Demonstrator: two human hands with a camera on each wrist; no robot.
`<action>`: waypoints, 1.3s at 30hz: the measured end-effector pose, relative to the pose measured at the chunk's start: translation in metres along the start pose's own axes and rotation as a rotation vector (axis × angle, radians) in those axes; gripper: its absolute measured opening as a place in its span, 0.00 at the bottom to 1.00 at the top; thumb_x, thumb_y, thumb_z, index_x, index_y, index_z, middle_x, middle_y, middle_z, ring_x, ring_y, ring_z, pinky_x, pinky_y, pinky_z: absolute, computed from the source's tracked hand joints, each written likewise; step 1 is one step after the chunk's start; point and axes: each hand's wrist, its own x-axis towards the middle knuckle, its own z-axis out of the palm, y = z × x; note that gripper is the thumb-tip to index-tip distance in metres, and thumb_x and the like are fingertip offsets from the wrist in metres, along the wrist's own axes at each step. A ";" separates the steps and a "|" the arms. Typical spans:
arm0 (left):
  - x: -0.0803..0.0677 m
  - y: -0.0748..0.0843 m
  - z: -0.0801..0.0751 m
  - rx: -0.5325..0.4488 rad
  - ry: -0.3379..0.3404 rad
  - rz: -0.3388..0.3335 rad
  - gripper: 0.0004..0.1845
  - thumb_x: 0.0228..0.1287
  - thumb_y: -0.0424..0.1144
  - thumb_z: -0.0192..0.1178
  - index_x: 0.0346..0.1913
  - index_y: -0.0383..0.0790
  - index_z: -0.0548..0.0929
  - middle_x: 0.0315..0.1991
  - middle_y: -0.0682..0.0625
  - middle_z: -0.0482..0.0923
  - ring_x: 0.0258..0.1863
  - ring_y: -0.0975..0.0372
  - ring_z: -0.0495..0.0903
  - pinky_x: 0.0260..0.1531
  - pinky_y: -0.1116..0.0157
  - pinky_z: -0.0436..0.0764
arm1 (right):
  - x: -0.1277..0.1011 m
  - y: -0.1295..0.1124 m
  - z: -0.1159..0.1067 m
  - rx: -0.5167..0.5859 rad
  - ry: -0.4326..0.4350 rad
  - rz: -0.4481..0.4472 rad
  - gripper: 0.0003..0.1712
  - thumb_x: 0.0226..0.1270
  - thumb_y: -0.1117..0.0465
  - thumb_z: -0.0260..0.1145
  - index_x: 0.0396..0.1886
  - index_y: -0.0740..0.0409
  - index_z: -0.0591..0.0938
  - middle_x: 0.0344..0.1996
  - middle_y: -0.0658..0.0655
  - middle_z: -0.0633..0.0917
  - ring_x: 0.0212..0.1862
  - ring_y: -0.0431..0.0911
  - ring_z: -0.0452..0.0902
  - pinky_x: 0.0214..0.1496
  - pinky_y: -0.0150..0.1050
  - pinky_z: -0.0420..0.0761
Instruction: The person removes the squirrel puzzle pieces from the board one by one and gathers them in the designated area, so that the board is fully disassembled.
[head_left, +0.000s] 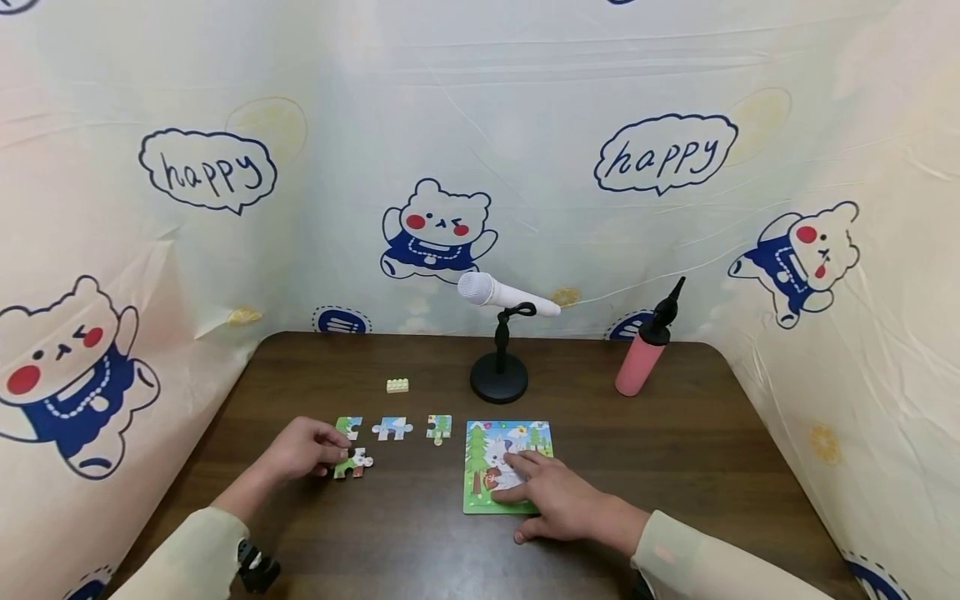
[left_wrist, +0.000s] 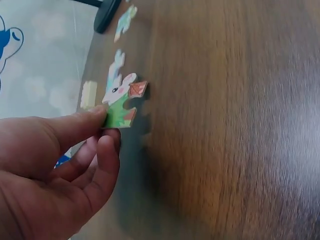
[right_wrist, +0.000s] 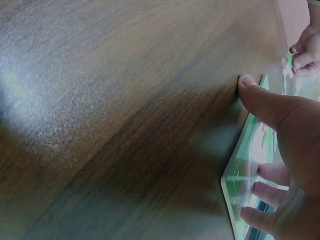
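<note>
Left fingers (left_wrist: 108,155) pinch a piece (left_wrist: 119,111) by its edge; a slack hold could drop it. Right fingers (right_wrist: 271,194), spread loose, could nudge the board (head_left: 497,446) beneath.

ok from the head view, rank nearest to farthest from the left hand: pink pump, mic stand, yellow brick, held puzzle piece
1. Held puzzle piece, in the left hand
2. Yellow brick, ahead and right
3. Mic stand, farther right
4. Pink pump, right side
</note>
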 end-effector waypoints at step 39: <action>0.002 0.002 0.000 0.302 0.093 -0.008 0.02 0.57 0.33 0.72 0.32 0.40 0.89 0.27 0.53 0.83 0.26 0.60 0.75 0.27 0.62 0.74 | 0.000 -0.002 0.001 -0.001 0.012 0.009 0.33 0.65 0.36 0.70 0.70 0.25 0.75 0.79 0.55 0.65 0.78 0.58 0.59 0.73 0.64 0.64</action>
